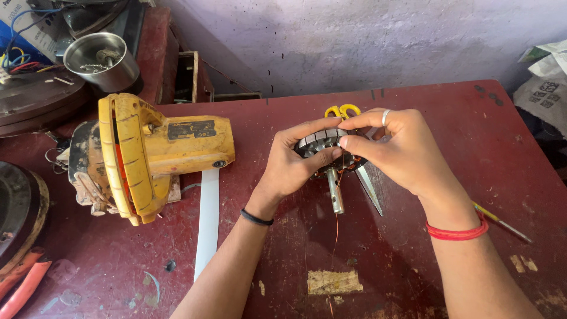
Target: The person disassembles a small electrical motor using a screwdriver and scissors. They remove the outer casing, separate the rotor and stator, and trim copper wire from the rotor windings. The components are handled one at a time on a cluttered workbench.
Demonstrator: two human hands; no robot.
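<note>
Head view shows your left hand (293,165) and right hand (394,147) both closed on a round motor stator (322,145), held just above the counter (413,260) near its middle, steel shaft (335,190) pointing toward you. Copper wire (337,221) trails down from it. Yellow-handled scissors (354,147) lie underneath; a yellow power tool (153,153) rests toward the left edge.

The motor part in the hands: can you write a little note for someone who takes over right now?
Left hand: grips the round motor core from the left side.
Right hand: fingertips pinch at the core's top edge.
The core's metal shaft points down at the red table; thin copper wire hangs from it.
Yellow-handled scissors lie under the hands; yellow power tool lies to the left.
Windings partly show; how far along, cannot tell.
</note>
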